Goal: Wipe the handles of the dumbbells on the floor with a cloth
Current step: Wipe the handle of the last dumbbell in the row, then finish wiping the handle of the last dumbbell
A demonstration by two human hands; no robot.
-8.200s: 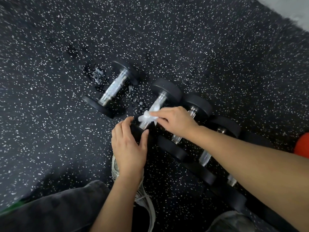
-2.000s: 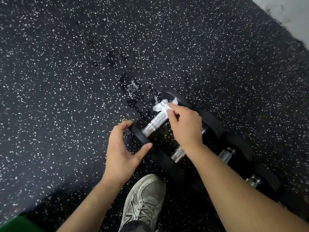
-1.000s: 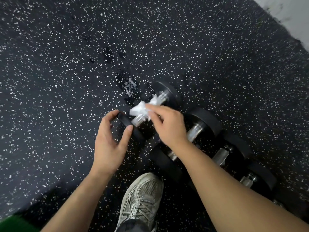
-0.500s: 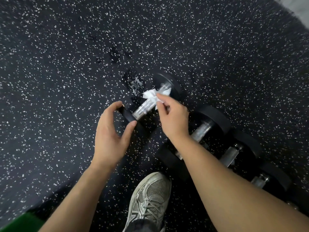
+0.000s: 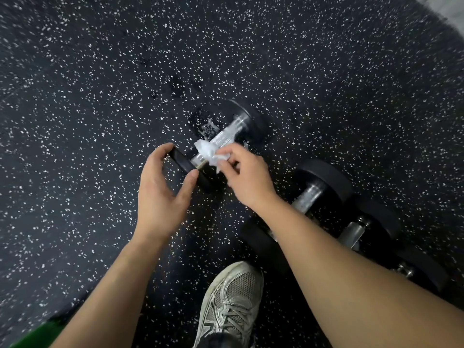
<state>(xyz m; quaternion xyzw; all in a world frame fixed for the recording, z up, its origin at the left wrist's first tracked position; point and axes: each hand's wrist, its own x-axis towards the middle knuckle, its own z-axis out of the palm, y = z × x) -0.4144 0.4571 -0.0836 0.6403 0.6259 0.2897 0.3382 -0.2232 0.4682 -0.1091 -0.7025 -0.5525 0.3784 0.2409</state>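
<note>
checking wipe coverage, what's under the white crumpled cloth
The white crumpled cloth covers the near part of the knurled chrome dumbbell handle; the metal right beneath it is hidden.

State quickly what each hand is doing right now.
Left hand: grips the dumbbell by its near end.
Right hand: pinches the cloth against the dumbbell.

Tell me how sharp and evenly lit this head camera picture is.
Head view: cloth and dumbbell handle at centre are sharp; the speckled floor streaks with blur toward the left edge; light glints off the wet patch and the handle.
</note>
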